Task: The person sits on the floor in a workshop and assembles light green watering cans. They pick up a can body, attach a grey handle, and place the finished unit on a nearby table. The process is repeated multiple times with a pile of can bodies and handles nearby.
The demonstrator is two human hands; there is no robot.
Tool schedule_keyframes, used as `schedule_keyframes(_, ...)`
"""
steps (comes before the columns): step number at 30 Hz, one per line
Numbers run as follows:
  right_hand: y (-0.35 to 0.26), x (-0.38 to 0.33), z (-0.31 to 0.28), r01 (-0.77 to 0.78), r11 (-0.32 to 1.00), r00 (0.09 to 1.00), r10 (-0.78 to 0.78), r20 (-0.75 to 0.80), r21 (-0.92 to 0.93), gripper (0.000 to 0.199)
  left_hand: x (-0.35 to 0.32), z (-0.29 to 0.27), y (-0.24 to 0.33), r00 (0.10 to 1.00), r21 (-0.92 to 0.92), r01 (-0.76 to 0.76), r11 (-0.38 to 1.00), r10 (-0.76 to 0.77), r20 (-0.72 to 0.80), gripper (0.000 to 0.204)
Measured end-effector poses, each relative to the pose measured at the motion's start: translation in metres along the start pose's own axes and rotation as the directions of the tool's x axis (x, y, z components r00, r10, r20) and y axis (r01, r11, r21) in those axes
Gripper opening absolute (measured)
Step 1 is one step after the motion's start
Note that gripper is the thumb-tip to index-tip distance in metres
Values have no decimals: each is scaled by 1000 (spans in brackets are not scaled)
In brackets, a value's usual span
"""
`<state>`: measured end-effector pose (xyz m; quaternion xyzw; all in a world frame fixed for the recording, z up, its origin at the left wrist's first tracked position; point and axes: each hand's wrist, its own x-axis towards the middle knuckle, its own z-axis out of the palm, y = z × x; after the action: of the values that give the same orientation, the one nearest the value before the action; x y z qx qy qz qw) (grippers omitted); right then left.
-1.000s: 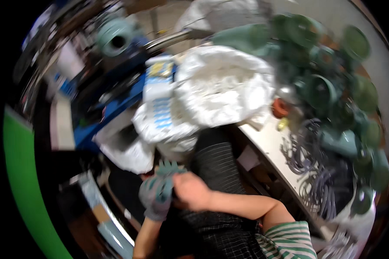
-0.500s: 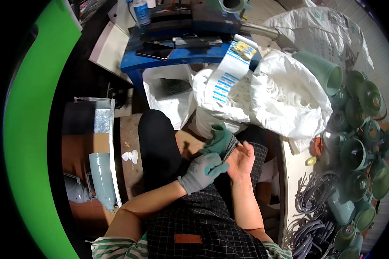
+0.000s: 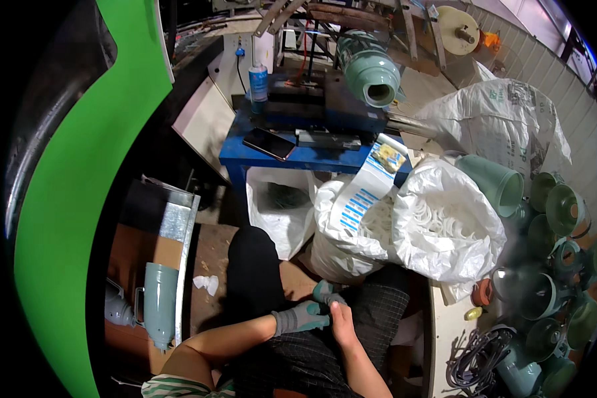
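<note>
On my left hand [image 3: 303, 317] is a grey knitted work glove with green-coated fingers. Its fingers are drawn together against the bare right hand, and their tips are partly hidden. My right hand [image 3: 342, 324] is bare, its fingers closed at the cuff of a second work glove [image 3: 326, 290] of the same kind. That loose glove sticks out beyond both hands, above my lap. How far the right fingers reach into it is hidden.
Ahead are white sacks of white plastic rings [image 3: 438, 222] and a blue bench [image 3: 245, 158] bearing a phone [image 3: 269, 143] and a spray can [image 3: 258, 86]. Green housings [image 3: 537, 295] and grey cables [image 3: 474, 361] crowd the right-hand table. A bluish-green cylinder [image 3: 160, 305] lies in a bin at left.
The view has tilted up, showing more of the bench. My right palm has turned over from facing up, its fingers closing at the loose glove. Both hands have come closer together.
</note>
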<state>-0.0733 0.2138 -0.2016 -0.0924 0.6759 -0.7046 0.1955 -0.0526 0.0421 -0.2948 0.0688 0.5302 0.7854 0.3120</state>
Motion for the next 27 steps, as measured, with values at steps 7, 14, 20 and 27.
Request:
schedule_keyframes(7, 0, 4, -8, -84, 996, 985, 77, -157, -41, 19, 6, 43, 92, 863, 737, -234, 633, 485, -142, 19)
schedule_keyframes(14, 13, 15, -21, -207, 747, 978, 138, 157, 632, 53, -22, 88, 104, 914, 867, -63, 494, 377, -149, 33)
schedule_keyframes(20, -13, 15, -15, -174, 441, 984, 115, 137, 880, 59, -26, 88, 101, 910, 886, 115, 449, 310, -275, 30)
schedule_keyframes(27, -46, 27, -19, -2, 246, 1000, 1, 2, 969, 60, -17, 106, 95, 904, 701, -99, 707, 358, -233, 21)
